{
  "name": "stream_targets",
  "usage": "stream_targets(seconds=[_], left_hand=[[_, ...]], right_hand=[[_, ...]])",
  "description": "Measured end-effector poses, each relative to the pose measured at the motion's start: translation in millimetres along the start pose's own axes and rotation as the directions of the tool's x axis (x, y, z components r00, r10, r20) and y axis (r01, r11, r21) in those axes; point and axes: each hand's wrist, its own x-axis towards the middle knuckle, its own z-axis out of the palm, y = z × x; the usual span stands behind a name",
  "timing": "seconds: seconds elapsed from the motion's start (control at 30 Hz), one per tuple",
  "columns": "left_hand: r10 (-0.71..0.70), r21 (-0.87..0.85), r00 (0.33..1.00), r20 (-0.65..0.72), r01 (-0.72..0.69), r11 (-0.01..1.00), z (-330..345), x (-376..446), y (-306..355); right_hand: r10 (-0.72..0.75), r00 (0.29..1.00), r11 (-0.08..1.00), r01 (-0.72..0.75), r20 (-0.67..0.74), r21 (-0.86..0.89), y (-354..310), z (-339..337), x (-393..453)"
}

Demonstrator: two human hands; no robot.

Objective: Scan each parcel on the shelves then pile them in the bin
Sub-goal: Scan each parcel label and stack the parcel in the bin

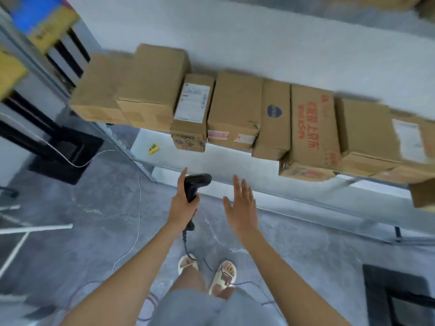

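Your left hand (182, 203) was wrapped round the handle of the scanner (196, 184), fingers curled on the grip, thumb lifted straight up, the scanner's head pointing up and to your right toward the shelf (235, 158). Its cable ran down past your wrist toward the floor.

Your right hand (241, 205) held nothing: fingers straight and slightly spread, palm turned inward, raised beside the scanner and apart from it.

The parcels (235, 107) sat in a row along the shelf edge, all of them above and ahead of both hands, none touched. Directly above the scanner was the labelled box (193, 111), its white label facing up and its long axis running away from you into the shelf. Just to its right lay a plain box (234, 109), straight above your open right hand. Further right came the box with the blue badge (275, 114) and the one with red print (313, 128), both farther from either hand.

So the move seemed to turn on this: the labelled box lay nearest the scanner, almost in line with its head, while your free right hand was the nearer one for pulling a box forward. No bin could be made out with certainty; a dark container at the lower right corner was too cropped to tell.
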Motion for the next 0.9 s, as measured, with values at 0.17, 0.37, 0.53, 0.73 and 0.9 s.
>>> stream_targets(seconds=[0.17,0.37,0.53,0.73,0.9], left_hand=[[0.116,0.002,0.992,-0.056,-0.117,0.993,-66,1,29],[0.208,-0.059,0.973,-0.099,-0.215,0.975,-147,25,46],[0.219,-0.172,0.970,-0.103,-0.234,0.957,-201,55,51],[0.262,-0.213,0.960,-0.100,-0.278,0.937,-249,82,70],[0.250,-0.245,0.961,-0.117,-0.272,0.931,-274,104,75]], right_hand=[[-0.164,0.971,0.984,0.150,-0.176,-0.091,-50,-29,1],[-0.243,0.897,0.970,0.220,-0.370,-0.104,-130,-31,11],[-0.184,0.881,0.982,0.188,-0.436,-0.034,-204,-12,30],[-0.133,0.890,0.991,0.114,-0.436,-0.071,-265,7,50],[-0.150,0.896,0.988,0.122,-0.419,-0.093,-289,13,63]])
